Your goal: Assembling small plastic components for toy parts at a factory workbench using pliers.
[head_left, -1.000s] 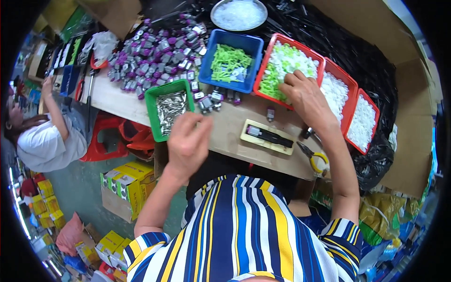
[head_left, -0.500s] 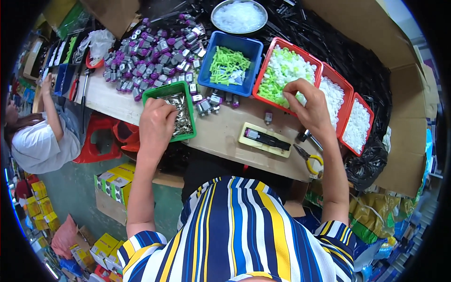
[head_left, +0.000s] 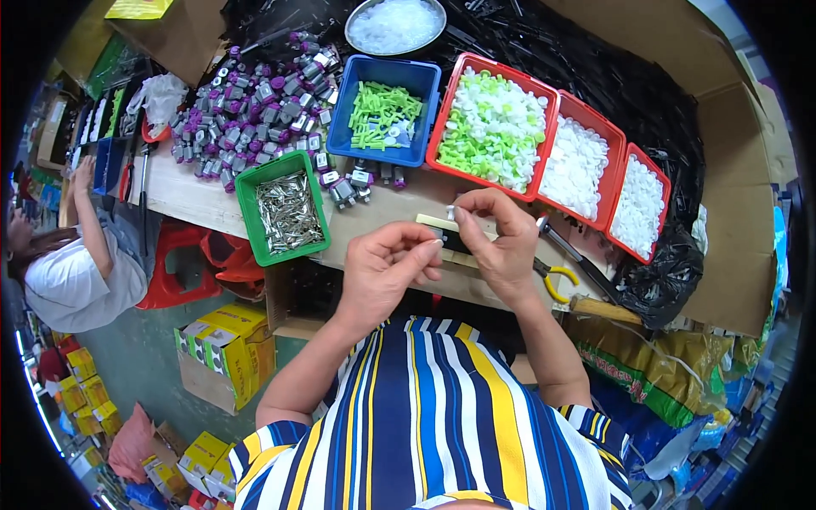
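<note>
White piece, small: one, pinched at the fingertips of your right hand, near the cream holder on the table. Your left hand, just beside: fingertips together, contents cannot be told.

Green floor with odds and ends

A person in a white top is near a red plastic stool; a yellow carton, a pink bag also left, a gold-and-green sack right.
</note>
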`<state>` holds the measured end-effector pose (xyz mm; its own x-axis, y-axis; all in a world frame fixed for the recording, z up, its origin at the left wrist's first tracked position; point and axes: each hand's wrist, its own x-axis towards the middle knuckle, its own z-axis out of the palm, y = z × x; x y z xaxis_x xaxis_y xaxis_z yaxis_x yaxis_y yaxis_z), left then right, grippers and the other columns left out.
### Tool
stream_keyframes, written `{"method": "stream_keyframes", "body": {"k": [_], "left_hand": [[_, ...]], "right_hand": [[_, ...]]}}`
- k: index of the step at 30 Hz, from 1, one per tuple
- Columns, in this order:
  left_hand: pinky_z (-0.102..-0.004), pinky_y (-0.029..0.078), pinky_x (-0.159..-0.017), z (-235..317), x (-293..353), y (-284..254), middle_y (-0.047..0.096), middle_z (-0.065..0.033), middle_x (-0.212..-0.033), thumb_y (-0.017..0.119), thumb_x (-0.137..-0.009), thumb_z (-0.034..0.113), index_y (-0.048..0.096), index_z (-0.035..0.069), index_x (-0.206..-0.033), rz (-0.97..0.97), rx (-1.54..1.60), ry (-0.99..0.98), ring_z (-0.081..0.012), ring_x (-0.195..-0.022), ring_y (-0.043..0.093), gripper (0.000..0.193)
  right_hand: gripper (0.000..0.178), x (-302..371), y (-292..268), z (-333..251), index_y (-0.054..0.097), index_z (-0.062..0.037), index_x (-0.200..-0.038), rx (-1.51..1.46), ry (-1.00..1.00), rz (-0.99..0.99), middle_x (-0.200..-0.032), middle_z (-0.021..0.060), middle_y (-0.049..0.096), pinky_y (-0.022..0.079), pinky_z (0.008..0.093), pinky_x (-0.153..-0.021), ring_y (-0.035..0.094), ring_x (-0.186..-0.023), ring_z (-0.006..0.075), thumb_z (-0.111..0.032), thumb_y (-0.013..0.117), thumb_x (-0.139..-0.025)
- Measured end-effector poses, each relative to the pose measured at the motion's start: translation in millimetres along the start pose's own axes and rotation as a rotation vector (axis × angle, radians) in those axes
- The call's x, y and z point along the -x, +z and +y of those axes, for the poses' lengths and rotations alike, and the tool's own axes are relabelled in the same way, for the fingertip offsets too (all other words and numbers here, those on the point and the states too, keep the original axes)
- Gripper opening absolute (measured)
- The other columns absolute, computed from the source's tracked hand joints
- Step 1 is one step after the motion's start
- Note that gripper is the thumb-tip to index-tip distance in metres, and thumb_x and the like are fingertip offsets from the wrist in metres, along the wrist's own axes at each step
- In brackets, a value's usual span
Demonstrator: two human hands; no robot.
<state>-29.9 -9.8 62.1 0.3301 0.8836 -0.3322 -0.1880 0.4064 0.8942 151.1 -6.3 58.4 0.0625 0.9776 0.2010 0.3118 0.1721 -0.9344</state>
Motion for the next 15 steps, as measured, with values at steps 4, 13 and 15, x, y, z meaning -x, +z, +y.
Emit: {"method": "stream_keyframes", "body": {"k": [4, 13, 15], "left_hand": [[-0.0219, 0.054, -0.062, -8.2, -6.2, 7.9, 0.071, -0.0106, -0.085, 0.065, -0.095, 0.005, 0.065, -0.004, -0.107, -0.052, 0.092, 0.039, -0.0149, -0.073, 0.071, 0.015], [-0.0228, 0.055, -0.066, -10.8, -6.6, 7.1, 0.071, -0.0104, -0.088, 0.065, -0.094, 0.001, 0.063, -0.003, -0.108, -0.013, 0.163, 0.066, -0.0156, -0.076, 0.071, 0.015], [-0.0232, 0.055, -0.066, -12.1, -6.6, 7.3, 0.071, -0.0103, -0.088, 0.065, -0.093, 0.0, 0.063, -0.002, -0.107, -0.004, 0.184, 0.098, -0.0159, -0.077, 0.071, 0.015]], "right_hand": [[0.008, 9.5, 0.8, 1.7, 0.066, 0.0018, -0.092, 0.082, -0.095, 0.069, -0.088, 0.0062, 0.068, 0.048, 0.0262, -0.074, 0.061, -0.079, 0.0115, -0.003, 0.07, -0.086], [0.008, 11.8, 6.2, -0.8, 0.065, 0.0021, -0.089, 0.11, -0.121, 0.116, -0.085, 0.0114, 0.067, 0.051, 0.0312, -0.07, 0.066, -0.076, 0.0213, 0.001, 0.07, -0.084], [0.008, 11.8, 7.2, -0.4, 0.065, 0.0022, -0.09, 0.115, -0.123, 0.107, -0.086, 0.0113, 0.067, 0.052, 0.0312, -0.07, 0.066, -0.076, 0.0212, 0.001, 0.07, -0.084]]}}
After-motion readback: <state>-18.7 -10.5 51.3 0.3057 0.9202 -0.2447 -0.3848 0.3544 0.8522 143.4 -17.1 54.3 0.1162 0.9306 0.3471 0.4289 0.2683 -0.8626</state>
